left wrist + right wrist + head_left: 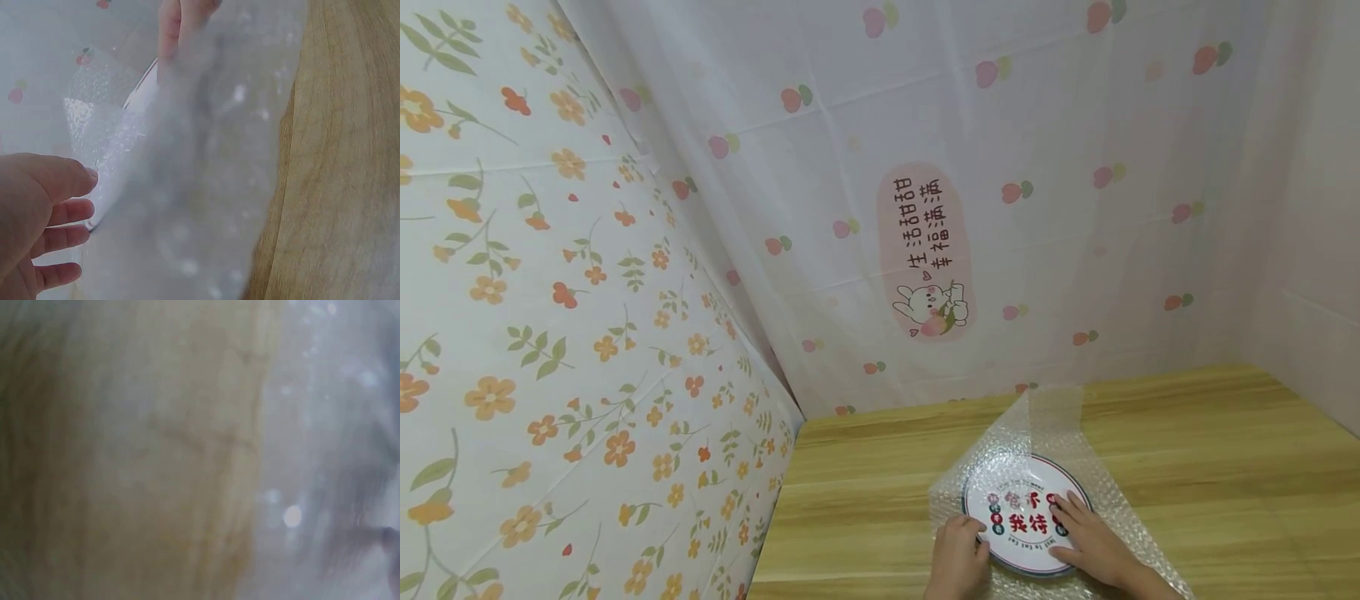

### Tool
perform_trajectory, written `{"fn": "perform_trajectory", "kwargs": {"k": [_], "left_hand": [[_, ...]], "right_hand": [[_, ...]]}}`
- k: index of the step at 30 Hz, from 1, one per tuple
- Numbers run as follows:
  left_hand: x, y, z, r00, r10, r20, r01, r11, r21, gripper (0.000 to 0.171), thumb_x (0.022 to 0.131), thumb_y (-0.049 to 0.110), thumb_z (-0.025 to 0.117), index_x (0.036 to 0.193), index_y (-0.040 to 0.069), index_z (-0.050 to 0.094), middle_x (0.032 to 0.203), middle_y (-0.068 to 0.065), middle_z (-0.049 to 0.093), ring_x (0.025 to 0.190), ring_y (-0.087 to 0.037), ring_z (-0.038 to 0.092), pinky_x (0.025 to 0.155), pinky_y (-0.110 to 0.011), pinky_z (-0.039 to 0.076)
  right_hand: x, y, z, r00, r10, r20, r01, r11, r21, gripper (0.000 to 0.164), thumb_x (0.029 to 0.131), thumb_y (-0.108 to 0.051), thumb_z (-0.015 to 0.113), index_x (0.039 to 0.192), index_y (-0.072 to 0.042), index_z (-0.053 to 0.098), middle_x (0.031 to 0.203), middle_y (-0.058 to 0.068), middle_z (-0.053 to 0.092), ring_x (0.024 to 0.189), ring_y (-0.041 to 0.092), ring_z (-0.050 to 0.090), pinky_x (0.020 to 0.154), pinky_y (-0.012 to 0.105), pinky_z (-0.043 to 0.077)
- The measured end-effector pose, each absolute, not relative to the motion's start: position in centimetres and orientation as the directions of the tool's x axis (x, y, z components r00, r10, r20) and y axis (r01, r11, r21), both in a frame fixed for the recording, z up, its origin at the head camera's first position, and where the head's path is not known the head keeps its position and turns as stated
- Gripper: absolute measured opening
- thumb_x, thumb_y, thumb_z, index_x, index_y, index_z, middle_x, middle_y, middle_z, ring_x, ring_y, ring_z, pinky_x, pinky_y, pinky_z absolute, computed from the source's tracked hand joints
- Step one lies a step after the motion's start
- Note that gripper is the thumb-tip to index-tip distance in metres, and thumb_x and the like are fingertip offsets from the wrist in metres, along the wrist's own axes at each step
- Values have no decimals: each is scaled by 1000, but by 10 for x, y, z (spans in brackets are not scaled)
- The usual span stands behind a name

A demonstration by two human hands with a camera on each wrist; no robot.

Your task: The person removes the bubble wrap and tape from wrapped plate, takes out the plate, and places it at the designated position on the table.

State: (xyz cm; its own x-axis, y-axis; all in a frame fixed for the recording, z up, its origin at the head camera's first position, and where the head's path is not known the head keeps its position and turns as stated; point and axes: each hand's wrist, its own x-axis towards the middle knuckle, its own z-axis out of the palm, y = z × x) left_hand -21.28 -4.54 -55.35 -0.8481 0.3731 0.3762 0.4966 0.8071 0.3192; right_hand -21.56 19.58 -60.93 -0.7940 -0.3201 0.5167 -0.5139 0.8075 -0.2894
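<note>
A round white plate (1026, 554) with a dark blue rim and red and dark characters lies face up on a sheet of bubble wrap (1003, 442). My left hand (958, 557) holds the plate's left edge, thumb and fingers bent at the rim. Over the plate's right side rests my right hand (1093, 542), its fingers stretched out across the printed face. In the left wrist view a raised, blurred part of the bubble wrap (206, 162) covers most of the plate. The right wrist view is blurred, with bubble wrap (312, 450) along its right side.
The wood-grain table (865, 475) extends on both sides of the bubble wrap. Behind it hangs a pale curtain (1075, 275) with fruit prints and a rabbit drawing. A flowered sheet (587, 333) bounds the left side, and a plain pale sheet (1315, 250) the right.
</note>
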Motion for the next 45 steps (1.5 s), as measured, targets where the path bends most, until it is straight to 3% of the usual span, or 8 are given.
{"fn": "perform_trajectory", "kwargs": {"k": [17, 26, 45], "left_hand": [[-218, -43, -555, -815, 400, 420, 533, 801, 271, 9, 70, 15, 68, 78, 11, 67, 78, 5, 59, 77, -10, 54, 69, -24, 41], [-219, -41, -545, -819, 410, 402, 533, 802, 268, 8, 71, 14, 67, 78, 10, 67, 77, 4, 58, 75, -10, 53, 68, -24, 40], [-226, -38, -547, -774, 456, 438, 562, 815, 144, 10, 68, 17, 69, 77, 13, 67, 76, 5, 57, 75, -9, 53, 66, -22, 41]], "right_hand": [[-217, 196, -612, -764, -334, 552, -538, 802, -259, 58, 70, -38, 69, 104, 9, 60, 113, 21, 55, 121, -10, -13, 95, 8, -8], [-216, 195, -611, -782, -329, 529, -526, 805, -275, 58, 72, -39, 68, 104, 8, 60, 115, 22, 54, 120, -10, -14, 93, 8, -9], [-216, 196, -610, -788, -326, 522, -520, 806, -283, 59, 72, -39, 68, 105, 9, 59, 115, 22, 54, 120, -10, -14, 93, 8, -8]]}}
